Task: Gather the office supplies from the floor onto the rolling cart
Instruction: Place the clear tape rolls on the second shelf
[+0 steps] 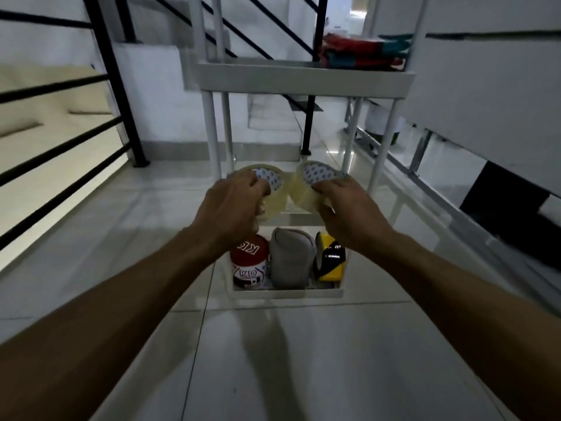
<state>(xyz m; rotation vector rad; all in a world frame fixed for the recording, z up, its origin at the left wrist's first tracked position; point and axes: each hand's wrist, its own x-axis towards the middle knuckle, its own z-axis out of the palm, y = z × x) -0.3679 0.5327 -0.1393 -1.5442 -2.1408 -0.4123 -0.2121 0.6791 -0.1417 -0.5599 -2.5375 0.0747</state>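
Observation:
My left hand (232, 206) grips a roll of clear packing tape (274, 189), and my right hand (346, 209) grips a second clear tape roll (306, 183). Both rolls are held side by side above the lowest shelf (288, 293) of the white rolling cart (303, 77). On that shelf stand a red and white container (250, 264), a grey pouch (291, 259) and a roll of yellow and black tape (331, 261). My fingers hide the near part of each clear roll.
Folded red and teal cloth (364, 53) lies on the cart's upper shelf. A black stair railing (118, 83) and steps run along the left. A white table with metal legs (425, 141) stands to the right, a dark object (510, 205) under it. Glossy floor tiles (273, 360) lie below.

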